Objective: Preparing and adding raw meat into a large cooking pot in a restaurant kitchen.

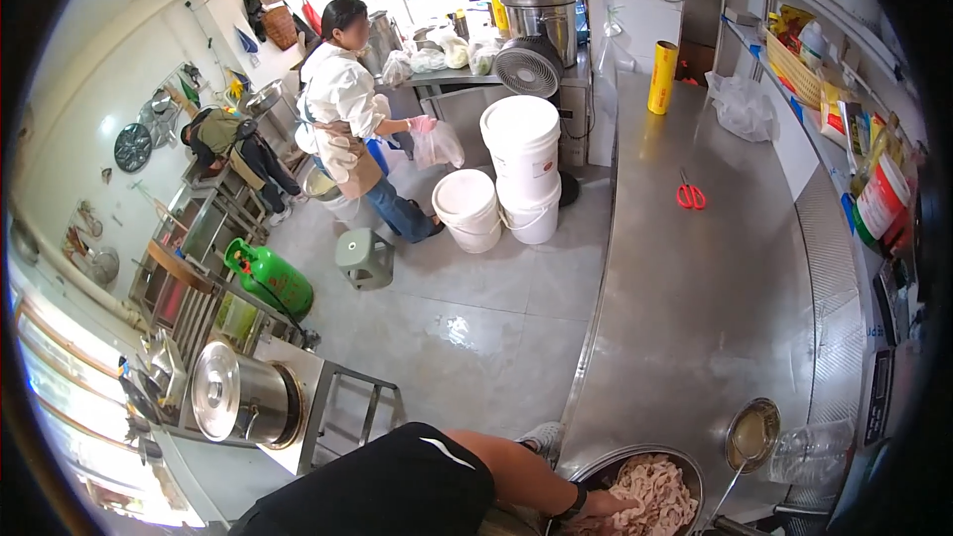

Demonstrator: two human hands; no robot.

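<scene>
My left hand (600, 504), with a black band at the wrist, reaches into a large metal bowl (689, 459) at the bottom of the view. Its fingers are sunk in a heap of pale pink sliced raw meat (654, 493), so their grip is hidden. My right hand is out of view. Beside the bowl, a metal ladle (753, 433) holds a pale brownish liquid, its handle slanting down towards the bowl's rim. Against the ladle lies a clear plastic container (810, 454). The bowl rests on a long stainless steel counter (700, 298).
Red-handled scissors (691, 196) and a yellow roll (661, 78) are farther along the counter. Crowded shelves (811, 82) line its right. White lidded buckets (521, 164) and a stool (363, 257) occupy the floor. One person (346, 119) holds a plastic bag; another person (242, 149) bends over.
</scene>
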